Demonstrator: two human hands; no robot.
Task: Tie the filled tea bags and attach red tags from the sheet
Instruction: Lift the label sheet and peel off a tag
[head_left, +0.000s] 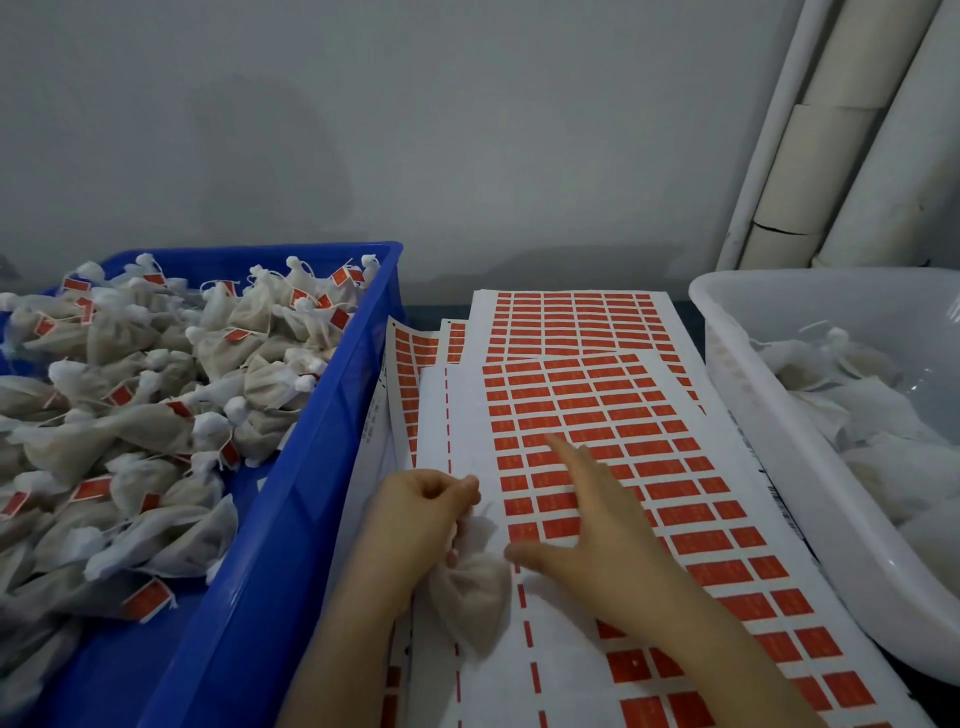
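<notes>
left hand (415, 512) pinches tea bag (475, 592) neck, lower centre | right hand (605, 535) fingers spread, forefinger on tag sheet (649, 415)

Filled off-white tea bag (475, 592), neck gathered, lying on overlapping white sheets (582, 639) of red tags (563, 501).

We see a plain grey wall (415, 130) across the far side. At the far right, white pipes (852, 130) lean against it, one wrapped in pale, cracked lagging. A strip of dark tabletop (436, 312) shows just below the wall.
</notes>
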